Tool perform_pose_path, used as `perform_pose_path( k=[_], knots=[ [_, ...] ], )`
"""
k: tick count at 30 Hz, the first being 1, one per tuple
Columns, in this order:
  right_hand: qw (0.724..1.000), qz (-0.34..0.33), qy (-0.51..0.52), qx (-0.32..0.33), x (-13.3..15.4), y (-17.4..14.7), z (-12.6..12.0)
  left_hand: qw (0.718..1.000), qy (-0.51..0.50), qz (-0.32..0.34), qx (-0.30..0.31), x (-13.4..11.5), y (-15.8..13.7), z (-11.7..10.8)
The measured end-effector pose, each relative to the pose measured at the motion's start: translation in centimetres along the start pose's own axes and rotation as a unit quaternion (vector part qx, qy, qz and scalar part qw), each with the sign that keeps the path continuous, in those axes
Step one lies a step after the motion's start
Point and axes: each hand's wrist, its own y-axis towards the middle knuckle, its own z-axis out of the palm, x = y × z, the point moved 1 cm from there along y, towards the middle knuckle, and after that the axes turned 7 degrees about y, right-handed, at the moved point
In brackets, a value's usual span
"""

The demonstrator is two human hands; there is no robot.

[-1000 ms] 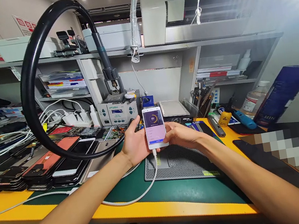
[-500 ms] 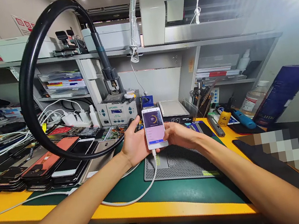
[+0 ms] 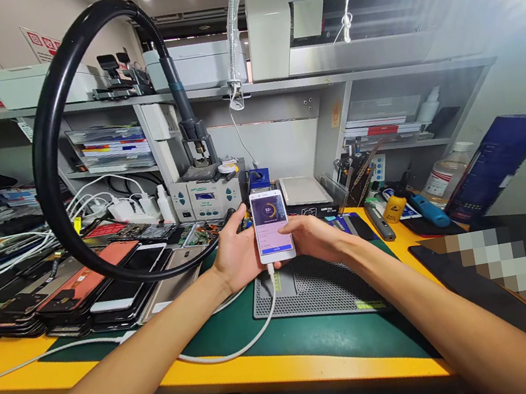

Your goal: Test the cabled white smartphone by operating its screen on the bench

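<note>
A white smartphone (image 3: 272,226) is held upright above the bench, its lit screen showing a round gauge over a pale list and a blue bar. From the left side my left hand (image 3: 238,251) grips it, thumb raised and fingers behind. My right hand (image 3: 317,236) is closed about the phone's right edge, with its thumb over the lower part of the screen; the other fingers are partly hidden behind. A white charging cable (image 3: 275,294) is plugged into the bottom of the phone and loops down over the green mat (image 3: 318,342).
Under the hands lies a grey perforated pad (image 3: 329,290). Stacked phones (image 3: 71,289) crowd the left, below a thick black hose (image 3: 43,166) that arches over them. A soldering station (image 3: 207,199) stands behind. At right are a yellow bottle (image 3: 395,208) and a clear bottle (image 3: 450,172).
My right thumb has moved up from the phone's lower right edge onto the screen. The phone and my left hand have stayed nearly in place.
</note>
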Motion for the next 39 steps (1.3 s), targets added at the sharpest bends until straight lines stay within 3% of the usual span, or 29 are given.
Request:
perform_pose_path(
  k=[20, 27, 39],
  knots=[
    [0.999, 0.015, 0.039, 0.009, 0.0, 0.1, 0.0, 1.000, 0.017, -0.011, -0.012, 0.1, 0.1, -0.3],
    [0.999, -0.012, 0.037, -0.008, -0.5, 0.5, 0.1, 1.000, 0.021, -0.007, 0.021, 0.2, 0.4, -0.7],
    [0.997, -0.022, 0.064, -0.023, -1.2, 0.9, 0.3, 0.992, 0.080, -0.032, -0.094, 0.6, 0.5, -0.8]
  ],
)
